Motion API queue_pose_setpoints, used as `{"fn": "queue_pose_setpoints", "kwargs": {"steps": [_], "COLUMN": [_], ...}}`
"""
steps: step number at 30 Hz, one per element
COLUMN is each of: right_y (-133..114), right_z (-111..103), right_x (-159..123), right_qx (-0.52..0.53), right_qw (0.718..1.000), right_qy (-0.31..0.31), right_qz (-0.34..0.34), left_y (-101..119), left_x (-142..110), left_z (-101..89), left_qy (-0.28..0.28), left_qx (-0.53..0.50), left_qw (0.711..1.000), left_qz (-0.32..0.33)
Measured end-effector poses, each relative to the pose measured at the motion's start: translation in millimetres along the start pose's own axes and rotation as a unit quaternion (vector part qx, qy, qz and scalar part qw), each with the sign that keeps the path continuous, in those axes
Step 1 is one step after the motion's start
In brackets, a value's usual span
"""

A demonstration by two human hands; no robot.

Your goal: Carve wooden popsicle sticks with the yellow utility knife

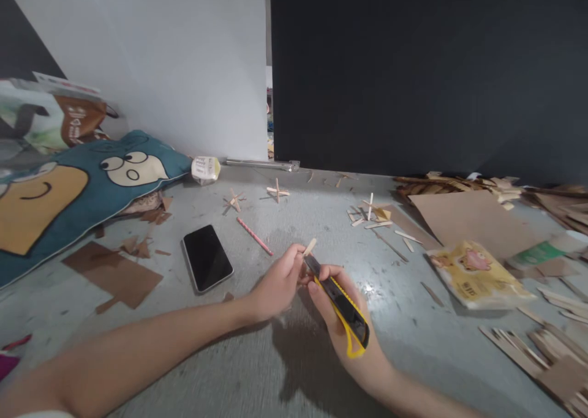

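Observation:
My right hand (342,311) is wrapped round a yellow and black utility knife (342,300), its front end pointing up and left. Between the fingers of my left hand (282,280) is a short, pale wooden stick (310,246), probably a craft stick. The knife's front end meets the stick or lies right by it; the blade itself is too small to make out. Both hands are close together above the grey table (257,369). Beyond them stand small crossed-stick pieces, one at the back middle (277,191) and another to its left (234,200).
Left of my hands lie a phone (207,259), a pink pencil-like stick (255,235), brown cardboard (113,274) and a teal cushion (133,167). To the right are stick pieces (379,224), a yellow packet (478,275) and stacked wooden strips (528,357). Dark and white panels stand behind.

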State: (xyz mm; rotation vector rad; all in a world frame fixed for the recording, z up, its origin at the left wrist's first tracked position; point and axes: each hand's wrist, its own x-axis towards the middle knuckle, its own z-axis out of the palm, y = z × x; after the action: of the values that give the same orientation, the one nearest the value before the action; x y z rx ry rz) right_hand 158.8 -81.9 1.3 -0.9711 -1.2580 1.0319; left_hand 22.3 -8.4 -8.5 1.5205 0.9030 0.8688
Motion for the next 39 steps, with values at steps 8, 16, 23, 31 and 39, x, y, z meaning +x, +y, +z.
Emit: {"fn": "queue_pose_setpoints", "kwargs": {"steps": [8,16,23,31,39], "right_y": [8,16,14,12,16], "right_z": [3,-17,-22,-22,-22], "right_x": [-13,8,9,9,10], "right_qx": [-0.055,-0.232,-0.293,-0.307,-0.314], "right_qw": [0.996,0.953,0.926,0.913,0.908], "right_qy": [-0.009,-0.020,-0.049,-0.048,-0.043], "right_qz": [-0.073,-0.194,-0.232,-0.266,-0.273], "left_y": [-3,-1,0,3,1], "left_x": [0,-1,-2,-3,-1], "left_z": [0.9,0.2,0.0,-1.4,-2.1], "left_qy": [0.013,0.013,0.010,0.010,0.013], "left_qx": [-0.024,0.024,0.026,0.071,0.089], "left_qw": [1.000,1.000,1.000,0.997,0.995], "left_qz": [-0.011,0.002,0.003,0.034,0.043]}}
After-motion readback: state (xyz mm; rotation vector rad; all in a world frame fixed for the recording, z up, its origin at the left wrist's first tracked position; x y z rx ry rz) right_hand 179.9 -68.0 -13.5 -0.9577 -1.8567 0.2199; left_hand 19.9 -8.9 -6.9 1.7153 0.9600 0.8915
